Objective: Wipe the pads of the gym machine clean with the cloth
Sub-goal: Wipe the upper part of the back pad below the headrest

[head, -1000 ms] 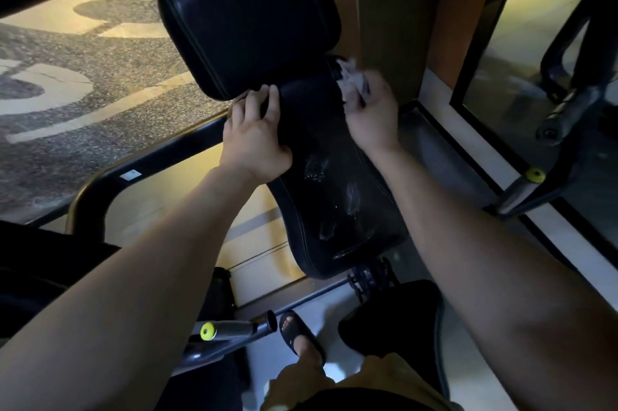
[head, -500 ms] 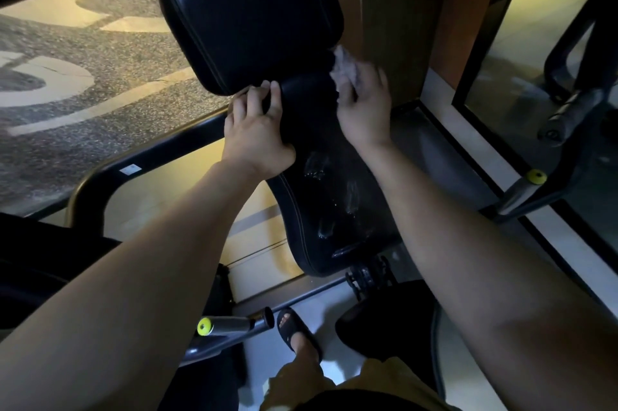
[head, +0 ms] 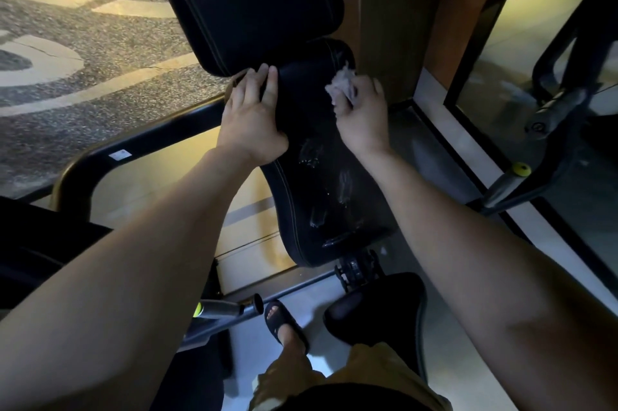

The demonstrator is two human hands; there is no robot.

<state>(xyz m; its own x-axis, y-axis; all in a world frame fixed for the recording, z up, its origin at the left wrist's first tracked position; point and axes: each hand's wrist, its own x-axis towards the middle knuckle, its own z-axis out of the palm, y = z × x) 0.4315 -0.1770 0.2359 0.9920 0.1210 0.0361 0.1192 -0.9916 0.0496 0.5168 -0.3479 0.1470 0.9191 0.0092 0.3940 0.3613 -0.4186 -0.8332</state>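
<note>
A long black pad [head: 331,196] of the gym machine runs down the middle of the view, with wet smears on its lower half. A second black pad [head: 254,2] stands above it. My left hand [head: 252,119] grips the long pad's left edge near its top. My right hand [head: 363,112] holds a small crumpled pale cloth [head: 342,84] against the upper right part of the long pad. A third black pad [head: 378,313] sits low, beside my leg.
A curved black frame bar [head: 133,146] passes to the left. Handles with yellow ends show at the bottom left [head: 217,310] and at the right [head: 511,176]. A wooden column [head: 394,25] stands right behind the pads. My sandalled foot [head: 284,323] rests on the floor.
My right hand with the cloth went up to the long pad's top corner, then came back down and slightly left. My left hand stayed on the pad's edge.
</note>
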